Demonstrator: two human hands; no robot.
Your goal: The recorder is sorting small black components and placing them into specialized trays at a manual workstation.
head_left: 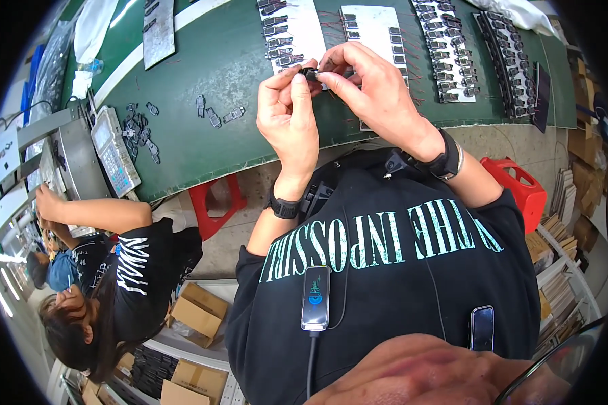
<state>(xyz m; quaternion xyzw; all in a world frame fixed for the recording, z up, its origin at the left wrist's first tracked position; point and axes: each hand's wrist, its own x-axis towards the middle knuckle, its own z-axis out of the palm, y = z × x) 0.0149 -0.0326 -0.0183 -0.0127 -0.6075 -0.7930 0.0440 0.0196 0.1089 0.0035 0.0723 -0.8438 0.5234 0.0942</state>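
Note:
A small black part [309, 73] is pinched between the fingertips of my left hand [290, 111] and my right hand [375, 84], just above the green table [243, 145]. Both hands are closed, and the fingers cover most of the part, so its exact kind cannot be made out. Behind my left hand lies a white board [302, 27] with small black modules along its edge. Partly hidden by my right hand is a second white board [371, 20], with similar modules and thin dark red wires.
Farther right, more boards [446, 54] and a dark rack [510, 64] carry rows of modules. Loose black parts [138, 135] lie at left, beside a keypad device [115, 152]. A person [135, 270] works at the left. Red stools [216, 202] stand by the table.

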